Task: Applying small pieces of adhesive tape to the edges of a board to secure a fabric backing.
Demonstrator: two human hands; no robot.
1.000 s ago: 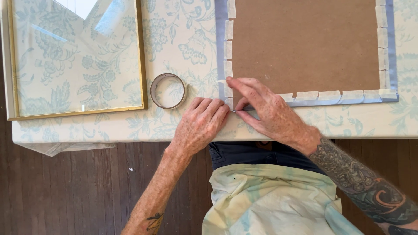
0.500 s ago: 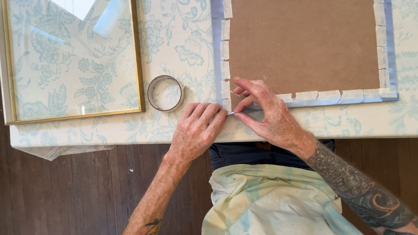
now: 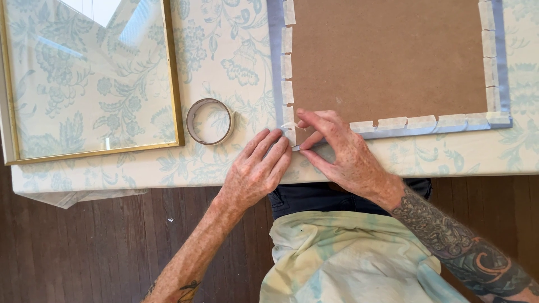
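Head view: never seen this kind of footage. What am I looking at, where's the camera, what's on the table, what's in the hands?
There is no machine here: a person works with two bare hands. The single camera sits on the person's head and looks straight down, so you see their own forearms and lap at the bottom.

The table wears a pale floral cloth. On it lie a gold-edged glass frame, a roll of tape, and a brown backing board on a blue mat, its edges lined with short tape strips.

The left hand lies flat by the board's near corner. The right hand pinches a small piece of tape at that corner. Neither hand holds anything larger.
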